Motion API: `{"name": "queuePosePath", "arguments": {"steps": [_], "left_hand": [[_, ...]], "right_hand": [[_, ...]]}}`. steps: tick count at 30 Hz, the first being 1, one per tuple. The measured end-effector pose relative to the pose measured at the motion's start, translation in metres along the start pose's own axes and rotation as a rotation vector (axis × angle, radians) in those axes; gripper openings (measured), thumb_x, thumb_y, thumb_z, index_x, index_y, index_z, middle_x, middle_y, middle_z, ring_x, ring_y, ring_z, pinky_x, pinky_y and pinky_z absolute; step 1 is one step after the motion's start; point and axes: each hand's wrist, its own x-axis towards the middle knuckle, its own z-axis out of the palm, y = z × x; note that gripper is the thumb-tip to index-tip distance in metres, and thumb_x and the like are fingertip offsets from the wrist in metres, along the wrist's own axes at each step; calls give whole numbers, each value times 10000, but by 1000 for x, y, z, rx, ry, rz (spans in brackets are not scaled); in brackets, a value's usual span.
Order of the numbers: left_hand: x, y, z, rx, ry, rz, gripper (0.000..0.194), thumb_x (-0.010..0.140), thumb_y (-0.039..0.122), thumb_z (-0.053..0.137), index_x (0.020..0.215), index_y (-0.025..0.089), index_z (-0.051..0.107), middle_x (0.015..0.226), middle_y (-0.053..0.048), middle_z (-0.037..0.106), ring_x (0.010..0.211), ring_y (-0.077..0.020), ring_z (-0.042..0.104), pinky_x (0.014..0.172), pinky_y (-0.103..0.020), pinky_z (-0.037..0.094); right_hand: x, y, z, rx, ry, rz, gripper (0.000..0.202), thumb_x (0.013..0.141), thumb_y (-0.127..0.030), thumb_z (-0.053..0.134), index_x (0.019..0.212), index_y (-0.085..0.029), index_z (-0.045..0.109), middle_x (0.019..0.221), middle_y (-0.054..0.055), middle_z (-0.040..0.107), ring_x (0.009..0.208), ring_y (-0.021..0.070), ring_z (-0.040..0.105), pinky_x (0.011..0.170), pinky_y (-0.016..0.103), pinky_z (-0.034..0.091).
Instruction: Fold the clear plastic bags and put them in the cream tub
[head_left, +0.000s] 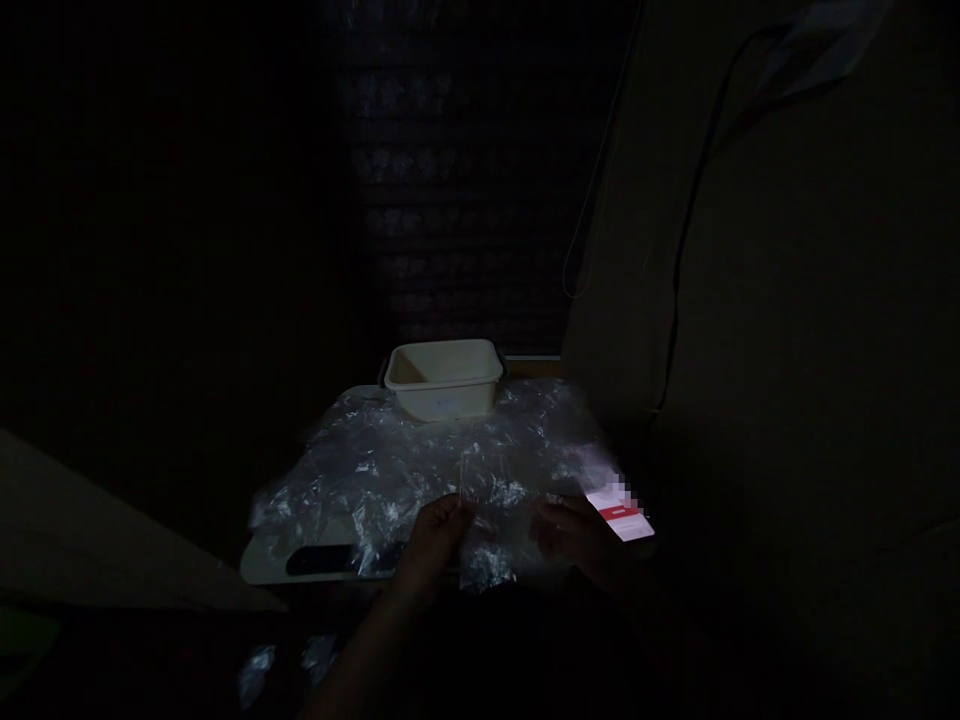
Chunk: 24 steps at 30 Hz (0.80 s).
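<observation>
The scene is very dark. My left hand (435, 535) is closed in a pinch on a thin clear plastic bag (486, 560) low over the front of a small white table (262, 568). Just to the right, my right hand (574, 530) is bent toward the same bag. Its fingers are dim and smeared, so I cannot make out whether they grip anything. Many loose clear plastic bags (367, 465) cover the tabletop around both hands. At the back of the table stands a cream rectangular tub (446, 402) with dark side handles.
A lit phone (628, 522) lies by the table's right edge, near my right hand. Bits of clear plastic (256, 672) are on the floor at lower left. A dark cable (681, 250) hangs down the right wall, and a slatted blind (465, 200) covers the back.
</observation>
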Motion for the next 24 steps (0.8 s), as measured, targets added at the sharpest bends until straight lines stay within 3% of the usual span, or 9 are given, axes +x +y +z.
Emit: {"name": "queuePosePath", "arguments": {"steps": [7,12,16,18,20,22,24], "left_hand": [[-2,0,-7,-3,-49,-83,111,629,259,477,606,152,494,441,61,475,363,-58,424,374,-158,328],[2,1,-8,137,-46,-19,127,620,227,430,568,149,516,409,66,449,355,-56,410,379,-161,328],[10,-3,-10,327,8,59,174,616,189,384,563,142,543,406,53,447,375,-71,426,407,-181,353],[12,-5,-9,467,61,147,211,637,189,359,609,136,561,512,10,531,486,-108,502,491,-221,404],[12,-7,-7,646,119,296,250,663,184,340,732,127,573,752,-51,586,713,-155,537,652,-275,416],[10,-10,-3,840,116,435,305,681,160,324,894,124,539,992,-90,523,914,-178,472,781,-307,367],[8,-17,1,1016,27,516,369,693,130,311,1031,121,460,1123,-107,428,1011,-177,401,824,-309,345]], "right_hand": [[-4,3,-9,48,4,-36,220,606,-287,530,787,-169,570,534,-2,567,452,99,491,435,230,357],[8,10,-27,-163,13,-69,139,565,-282,541,614,-160,584,525,5,570,494,126,517,492,262,399],[19,19,-42,-378,93,-182,111,578,-241,511,595,-167,592,635,21,600,608,151,537,561,282,416],[25,25,-46,-442,129,-220,134,598,-229,480,626,-168,595,670,24,602,635,158,538,571,288,420],[31,29,-49,-484,130,-259,155,612,-223,457,656,-165,593,694,28,601,645,162,538,580,297,426],[37,31,-48,-546,115,-308,175,628,-221,431,670,-161,590,681,32,598,642,166,540,594,310,432],[41,30,-46,-664,144,-377,207,631,-187,399,700,-163,592,699,37,598,679,176,542,636,330,430]]}}
